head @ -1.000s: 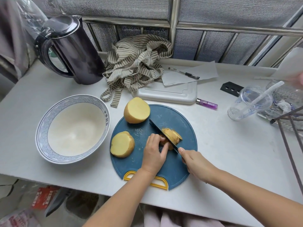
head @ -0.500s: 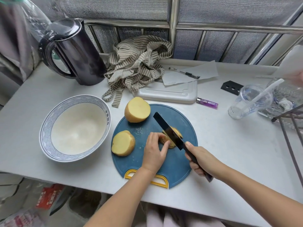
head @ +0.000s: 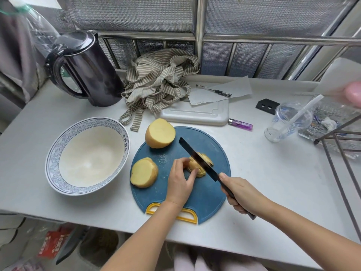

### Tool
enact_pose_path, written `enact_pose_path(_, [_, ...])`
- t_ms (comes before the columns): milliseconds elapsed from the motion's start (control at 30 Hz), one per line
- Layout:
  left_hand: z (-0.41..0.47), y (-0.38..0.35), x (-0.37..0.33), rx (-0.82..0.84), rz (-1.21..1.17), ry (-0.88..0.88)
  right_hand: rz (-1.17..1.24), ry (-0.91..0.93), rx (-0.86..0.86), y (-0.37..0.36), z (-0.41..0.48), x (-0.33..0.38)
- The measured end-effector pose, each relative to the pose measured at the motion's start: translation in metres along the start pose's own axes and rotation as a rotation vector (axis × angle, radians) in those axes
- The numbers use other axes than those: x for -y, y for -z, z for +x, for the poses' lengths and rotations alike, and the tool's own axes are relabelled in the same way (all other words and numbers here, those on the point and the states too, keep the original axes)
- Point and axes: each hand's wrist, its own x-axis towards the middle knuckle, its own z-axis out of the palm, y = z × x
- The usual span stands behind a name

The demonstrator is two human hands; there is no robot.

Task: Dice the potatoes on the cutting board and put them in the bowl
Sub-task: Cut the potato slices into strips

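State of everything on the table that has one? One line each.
Bowl: empty.
Far half: not diced, cut face up, at the board edge.
Near half: not diced, on board.
Third piece: partly sliced, held by left hand.
Knife: gripped by right hand, blade over third piece.
Kettle: lid shut.
Cup: looks empty, straw in.

A white table [head: 273, 182] stands against a metal-framed window [head: 273, 16] of grey textured panes, in soft daylight.
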Motion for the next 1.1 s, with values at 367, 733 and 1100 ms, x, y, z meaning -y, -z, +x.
enact_pose_path(367, [-0.002, 0.0, 0.001, -0.02, 0.013, -0.006, -0.069, -0.008, -0.01, -0.008, 0.009, -0.005])
enact_pose_path(733, [-0.002, 0.001, 0.003, -0.032, 0.075, -0.054, -0.113, -0.052, 0.05, -0.002, 0.013, 0.0])
enact_pose_path(1100, [-0.001, -0.001, 0.007, -0.051, 0.064, -0.072, -0.136, -0.061, 0.057, -0.007, 0.023, -0.003])
